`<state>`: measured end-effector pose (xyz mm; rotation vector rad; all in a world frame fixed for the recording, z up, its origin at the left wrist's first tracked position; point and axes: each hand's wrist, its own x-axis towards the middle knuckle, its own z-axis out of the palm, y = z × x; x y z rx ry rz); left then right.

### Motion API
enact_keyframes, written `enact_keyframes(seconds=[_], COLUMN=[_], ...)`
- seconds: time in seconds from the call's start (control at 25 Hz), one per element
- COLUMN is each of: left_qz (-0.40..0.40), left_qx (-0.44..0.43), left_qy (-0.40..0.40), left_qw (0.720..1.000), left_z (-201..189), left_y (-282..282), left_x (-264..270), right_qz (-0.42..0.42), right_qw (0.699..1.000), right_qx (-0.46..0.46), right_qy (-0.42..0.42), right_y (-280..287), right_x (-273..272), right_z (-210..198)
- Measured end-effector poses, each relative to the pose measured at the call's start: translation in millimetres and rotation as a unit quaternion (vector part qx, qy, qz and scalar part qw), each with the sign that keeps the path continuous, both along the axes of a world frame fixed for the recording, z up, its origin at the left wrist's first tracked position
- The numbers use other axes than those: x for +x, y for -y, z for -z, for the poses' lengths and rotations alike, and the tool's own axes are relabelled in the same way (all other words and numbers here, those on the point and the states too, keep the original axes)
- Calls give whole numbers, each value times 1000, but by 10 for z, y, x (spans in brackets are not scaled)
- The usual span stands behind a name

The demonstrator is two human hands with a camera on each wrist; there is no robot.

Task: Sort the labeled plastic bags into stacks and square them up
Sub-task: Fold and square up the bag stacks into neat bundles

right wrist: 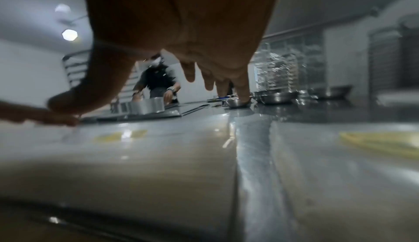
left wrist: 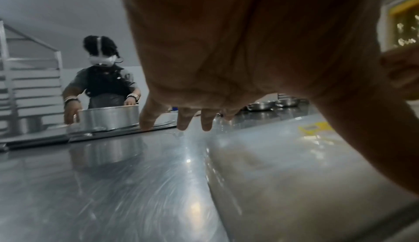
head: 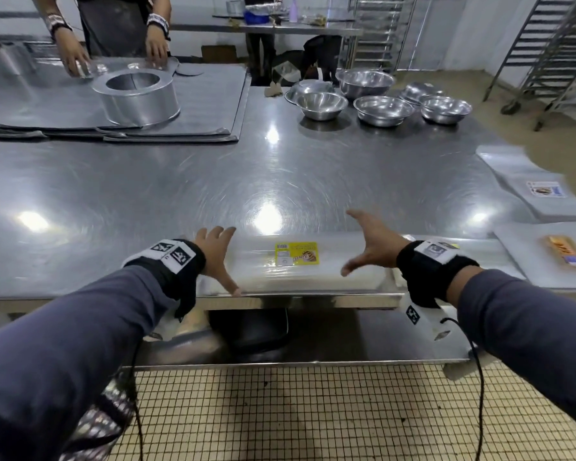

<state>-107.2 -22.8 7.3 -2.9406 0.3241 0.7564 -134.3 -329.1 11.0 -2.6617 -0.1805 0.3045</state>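
Head view: left hand spread wide, thumb on near-left corner of clear plastic bag stack with yellow label. Right hand splayed, gripping nothing, hovering over stack's right end. Stack flush along near edge of steel tabletop; more labeled bag stacks by right edge.

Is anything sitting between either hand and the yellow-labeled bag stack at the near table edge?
Nothing visible does. The left hand is at the left end of the yellow-labeled bag stack, its thumb on the near corner; the open right hand is at the right end. The steel bowls stand far off.
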Motion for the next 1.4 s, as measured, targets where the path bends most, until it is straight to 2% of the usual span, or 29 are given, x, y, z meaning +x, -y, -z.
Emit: enact_keyframes(seconds=[0.08, 0.16, 0.24, 0.44, 0.64, 0.72, 0.76, 0.84, 0.88, 0.96, 1.0, 1.04, 1.2, 1.4], left_qz=[12, 16, 9, -3, -13, -29, -52, -154, -233, -373, -418, -445, -487, -468], left_qx=[26, 33, 23, -23, -49, -72, -95, -202, -278, -405, -435, -447, -456, -459], left_qy=[-3, -10, -24, -61, -54, -50, -44, -18, -7, -14, -32, -51, -94, -128], left_qw=[1000, 999, 999, 998, 997, 996, 993, 967, 932, 835, 797, 774, 739, 744], left_z=[102, 151, 163, 238, 224, 227, 216, 158, 125, 86, 89, 95, 147, 159], left_y=[-15, -33, -44, -53, -31, -41, -50, -75, -93, -132, -159, -174, -143, -54], left_x=[21, 89, 156, 191, 191, 178, 160, 137, 127, 131, 128, 123, 66, 18], right_qz=[-72, -100, -108, -124, -120, -105, -84, 17, 94, 231, 272, 296, 318, 318], right_qw=[990, 969, 955, 952, 957, 969, 982, 998, 990, 951, 931, 917, 911, 904], right_qx=[-115, -222, -272, -252, -243, -198, -140, 23, 101, 207, 242, 262, 245, 249], right_qy=[-26, -40, -57, -120, -105, -102, -96, -57, -28, -17, -31, -48, -96, -141], right_y=[11, 22, 37, 78, 59, 83, 96, 126, 139, 160, 162, 165, 109, 19], right_x=[74, 162, 225, 255, 214, 183, 160, 125, 118, 135, 139, 144, 83, 42], right_z=[49, 82, 98, 144, 147, 105, 76, 31, 38, 82, 122, 172, 280, 316])
